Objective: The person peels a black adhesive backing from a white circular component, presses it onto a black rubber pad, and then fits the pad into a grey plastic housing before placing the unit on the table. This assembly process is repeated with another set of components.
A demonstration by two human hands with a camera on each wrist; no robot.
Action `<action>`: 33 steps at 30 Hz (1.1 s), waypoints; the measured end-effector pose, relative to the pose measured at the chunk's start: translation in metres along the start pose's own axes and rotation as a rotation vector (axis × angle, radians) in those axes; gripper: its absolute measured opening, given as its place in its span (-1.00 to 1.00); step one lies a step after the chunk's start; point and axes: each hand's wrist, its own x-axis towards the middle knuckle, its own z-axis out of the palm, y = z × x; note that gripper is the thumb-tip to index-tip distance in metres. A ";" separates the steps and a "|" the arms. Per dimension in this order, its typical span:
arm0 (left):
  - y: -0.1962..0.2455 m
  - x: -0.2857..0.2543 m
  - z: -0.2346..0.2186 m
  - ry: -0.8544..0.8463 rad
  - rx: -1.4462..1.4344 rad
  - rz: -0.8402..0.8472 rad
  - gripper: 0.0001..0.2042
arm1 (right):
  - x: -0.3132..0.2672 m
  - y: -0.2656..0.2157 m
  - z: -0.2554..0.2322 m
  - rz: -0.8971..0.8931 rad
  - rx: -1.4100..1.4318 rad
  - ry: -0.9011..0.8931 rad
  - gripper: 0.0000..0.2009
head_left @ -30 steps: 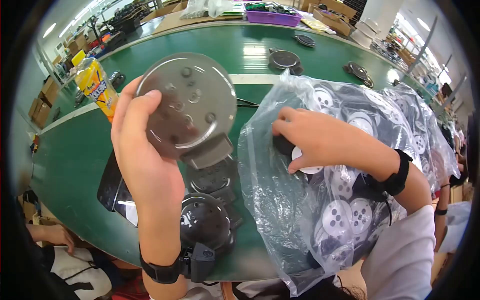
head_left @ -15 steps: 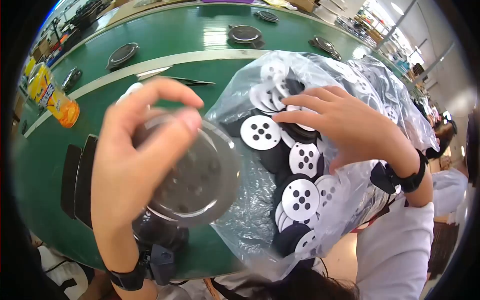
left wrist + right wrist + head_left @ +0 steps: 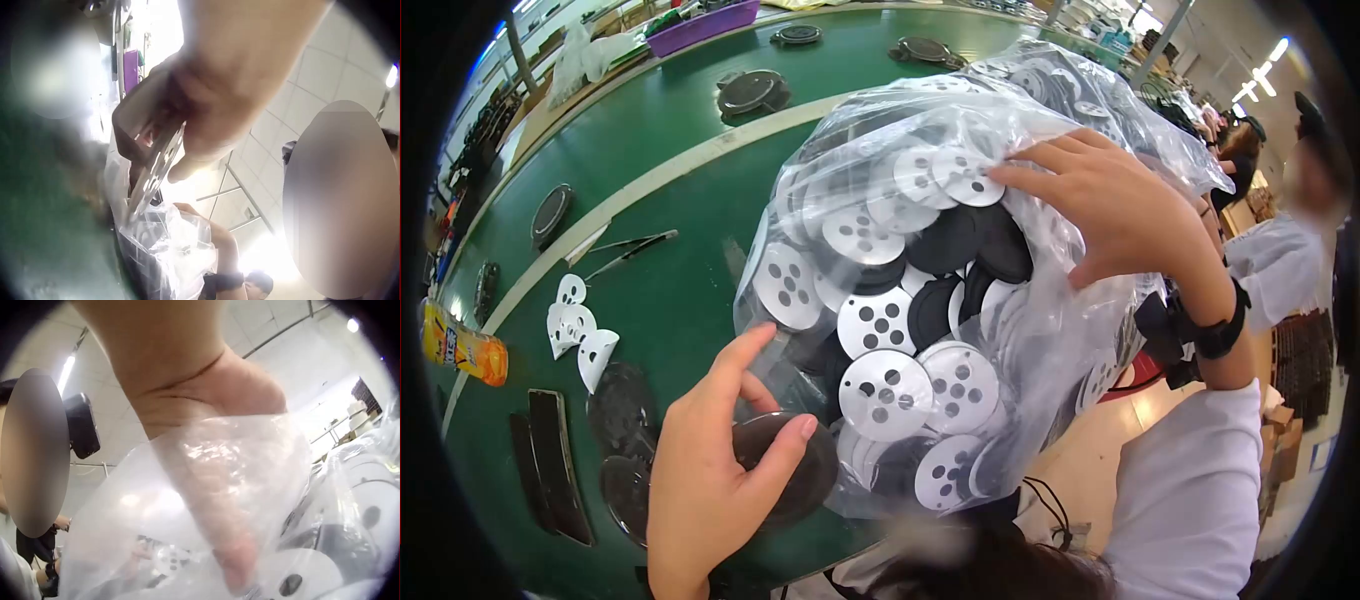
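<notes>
My left hand [image 3: 710,470] holds a dark, see-through round cover [image 3: 800,480] low at the table's front, thumb along its near face. In the left wrist view the cover [image 3: 162,165] shows nearly edge-on, with holes through it. Right of it lies a clear plastic bag [image 3: 1040,390] full of white discs [image 3: 886,394] with black holes and plain black discs [image 3: 945,240]. At the bag's mouth my right hand [image 3: 1110,210] spreads its fingers over the discs, fingertips near an upper white one. The bag's film covers its thumb [image 3: 237,562] in the right wrist view.
More dark round parts [image 3: 622,410] lie left of my left hand, beside a phone-like black slab [image 3: 558,465]. Peeled white stickers [image 3: 580,325], tweezers [image 3: 630,245] and an orange drink bottle [image 3: 465,345] are farther left. Several round parts [image 3: 752,92] sit beyond the pale strip.
My left hand has lowered the dark cover from in front of the view to the table's front, beside the bag. The right hand has lifted the bag's mouth, exposing discs. The head view has turned right.
</notes>
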 end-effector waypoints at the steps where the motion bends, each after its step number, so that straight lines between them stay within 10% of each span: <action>1: 0.002 -0.001 0.000 0.006 0.006 0.001 -0.38 | 0.004 0.000 -0.003 -0.088 -0.040 0.007 -0.26; 7: -0.012 0.010 0.005 0.221 0.047 0.122 -0.35 | 0.035 -0.039 -0.024 -0.169 0.057 -0.212 -0.37; 11: -0.008 0.013 0.001 -0.007 -0.121 0.274 -0.66 | 0.045 -0.046 -0.042 -0.314 -0.030 -0.202 -0.39; 13: -0.004 0.010 0.000 -0.167 -0.171 0.356 -0.68 | 0.051 -0.060 -0.049 -0.298 0.377 -0.236 -0.41; 19: 0.008 -0.004 0.009 -0.149 -0.011 0.404 -0.74 | 0.087 -0.082 0.008 -0.145 0.026 -0.065 0.05; 27: 0.007 -0.016 0.006 0.150 0.612 0.053 -0.59 | 0.089 -0.054 0.002 -0.104 0.146 -0.380 0.09; 33: 0.000 -0.016 -0.005 0.127 0.645 -0.075 -0.48 | 0.072 -0.055 0.019 -0.322 0.382 -0.078 0.08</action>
